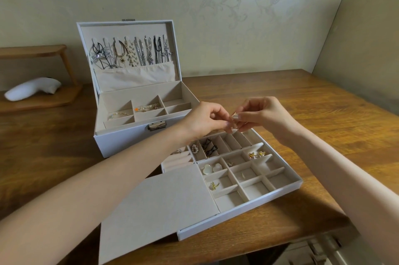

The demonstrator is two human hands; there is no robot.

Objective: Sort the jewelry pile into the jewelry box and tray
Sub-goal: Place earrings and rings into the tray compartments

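A white jewelry box (pixel 121 139) stands open at the table's middle, with several necklaces (pixel 131 53) hanging inside its raised lid. In front of it lies a white divided tray (pixel 244 206) holding earrings, heart pieces (pixel 212 168) and dark chains (pixel 208 146). My left hand (pixel 205 119) and my right hand (pixel 259 113) meet above the tray's far edge. Both pinch one small gold jewelry piece (pixel 234 123) between their fingertips. The piece is mostly hidden by my fingers.
A beige flat panel (pixel 157 206) covers the tray's left front part. The wooden table (pixel 313 113) ends at a wall on the right. A white object (pixel 32 88) lies on a wooden shelf stand (pixel 43 100) at far left.
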